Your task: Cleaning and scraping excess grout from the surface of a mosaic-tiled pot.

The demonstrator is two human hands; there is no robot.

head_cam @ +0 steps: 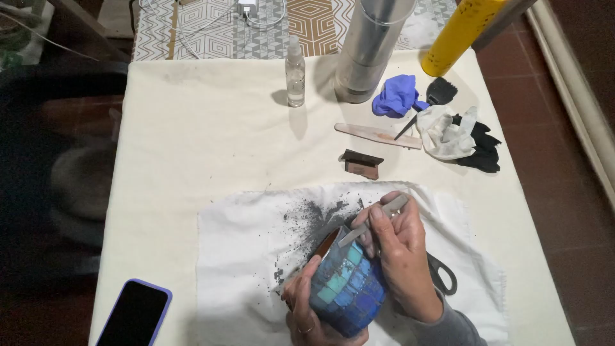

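Blue and turquoise mosaic tiles cover the cup [346, 291], which lies tilted at about 6 o'clock of the surface [205, 141], on a white cloth [243, 256]; the left hand [304, 314] has its grip closed around the lower side of the cup and holds it from below; the right hand [400, 250] has its grip closed on a thin grey tool [371, 224], whose tip touches the rim of the cup; dark crumbs [307, 214] are scattered on the cloth at 11 o'clock from the cup; black scissors handles [442, 275] show just beside the right wrist, at 3 o'clock. A phone with a violet case [134, 314] lies at 9 o'clock, at the edge of the surface; a small brown block [362, 163] is at 12 o'clock from the hands; beyond it a flat wooden stick [378, 136], a clear spray bottle [295, 70], a grey cylinder [368, 51], a blue glove [397, 96] and a white rag [445, 131] on black gloves [483, 150]; a yellow tube [458, 35] is at 1 o'clock.
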